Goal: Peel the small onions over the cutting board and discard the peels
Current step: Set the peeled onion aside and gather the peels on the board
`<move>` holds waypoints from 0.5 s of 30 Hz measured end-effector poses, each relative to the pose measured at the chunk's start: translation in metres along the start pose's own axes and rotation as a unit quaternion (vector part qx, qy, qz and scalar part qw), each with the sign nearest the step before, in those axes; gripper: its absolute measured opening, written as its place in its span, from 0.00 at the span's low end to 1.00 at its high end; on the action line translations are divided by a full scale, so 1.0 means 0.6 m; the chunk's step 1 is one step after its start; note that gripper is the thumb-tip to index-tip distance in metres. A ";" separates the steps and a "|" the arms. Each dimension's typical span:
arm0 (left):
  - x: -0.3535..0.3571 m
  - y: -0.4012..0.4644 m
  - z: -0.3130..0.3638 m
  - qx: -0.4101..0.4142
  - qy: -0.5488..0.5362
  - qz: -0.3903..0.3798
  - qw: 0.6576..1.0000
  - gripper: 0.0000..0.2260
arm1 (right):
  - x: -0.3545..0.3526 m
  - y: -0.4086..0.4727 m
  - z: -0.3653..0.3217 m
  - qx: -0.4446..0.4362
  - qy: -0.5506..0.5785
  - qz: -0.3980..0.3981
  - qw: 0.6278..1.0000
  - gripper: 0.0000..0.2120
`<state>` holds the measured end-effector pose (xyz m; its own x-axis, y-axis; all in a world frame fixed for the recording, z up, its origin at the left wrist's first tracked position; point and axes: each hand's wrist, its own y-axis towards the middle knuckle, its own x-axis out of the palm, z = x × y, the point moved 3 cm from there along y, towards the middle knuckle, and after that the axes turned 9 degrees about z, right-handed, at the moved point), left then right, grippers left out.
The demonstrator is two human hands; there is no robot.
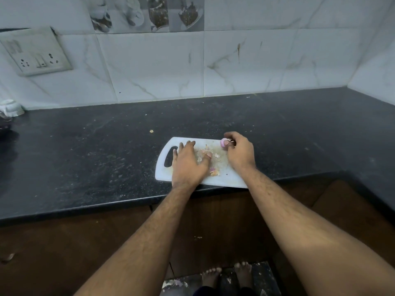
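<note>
A white cutting board (166, 171) with a handle slot lies at the front edge of the black counter. Loose onion peels (214, 172) are scattered over its middle. My left hand (189, 163) lies flat on the board with fingers spread, resting on the peels. My right hand (240, 151) is over the board's far right corner, its fingertips pinching a small pinkish peeled onion (224, 143). Part of the onion is hidden by the fingers.
The black stone counter (106, 150) stretches left and right, with a tiled wall behind. A white object (11, 107) sits at the far left by the wall. A small scrap (151, 131) lies on the counter beyond the board. Peels (174, 284) lie on the floor by bare feet.
</note>
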<state>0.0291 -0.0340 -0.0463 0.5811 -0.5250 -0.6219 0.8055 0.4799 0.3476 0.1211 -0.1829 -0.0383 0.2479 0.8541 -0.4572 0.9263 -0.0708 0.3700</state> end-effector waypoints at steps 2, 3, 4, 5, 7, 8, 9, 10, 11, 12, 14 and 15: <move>0.012 0.004 -0.003 0.024 0.069 -0.037 0.997 0.39 | 0.003 0.013 0.011 -0.014 -0.028 -0.025 0.999 0.14; 0.019 0.005 -0.005 0.034 0.100 -0.055 0.993 0.42 | 0.003 0.016 0.015 -0.013 -0.032 -0.030 0.999 0.15; 0.026 0.006 -0.008 0.041 0.129 -0.070 0.988 0.45 | 0.005 0.017 0.019 -0.013 -0.034 -0.030 0.999 0.16; 0.031 0.006 -0.008 0.044 0.152 -0.078 0.984 0.46 | 0.006 0.017 0.020 -0.015 -0.039 -0.031 0.999 0.17; 0.036 0.004 -0.008 0.038 0.177 -0.078 0.980 0.46 | 0.009 0.016 0.019 -0.031 -0.046 -0.048 0.997 0.20; 0.037 0.001 -0.006 0.029 0.179 -0.072 0.981 0.44 | 0.010 0.016 0.017 -0.038 -0.043 -0.059 0.997 0.21; 0.037 -0.005 -0.002 0.015 0.174 -0.063 0.983 0.42 | 0.010 0.017 0.017 -0.043 -0.039 -0.070 0.996 0.22; 0.037 -0.013 0.004 -0.001 0.169 -0.050 0.984 0.40 | 0.009 0.019 0.018 -0.048 -0.034 -0.077 0.995 0.23; 0.037 -0.021 0.010 -0.015 0.169 -0.034 0.985 0.38 | 0.009 0.022 0.017 -0.050 -0.029 -0.083 0.995 0.23; 0.038 -0.029 0.016 -0.027 0.173 -0.019 0.984 0.36 | 0.007 0.024 0.015 -0.054 -0.024 -0.087 0.994 0.24; 0.039 -0.036 0.020 -0.048 0.176 -0.009 0.983 0.33 | 0.003 0.023 0.004 -0.076 -0.021 -0.089 0.993 0.24; 0.040 -0.036 0.019 -0.053 0.172 -0.009 0.984 0.32 | 0.001 0.020 -0.004 -0.097 -0.030 -0.080 0.992 0.24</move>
<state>0.0270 -0.0650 -0.0606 0.4788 -0.2735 -0.8342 0.7882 0.5523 0.2714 0.1316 -0.1823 -0.0323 0.1248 0.8137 -0.5677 0.8844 0.1682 0.4354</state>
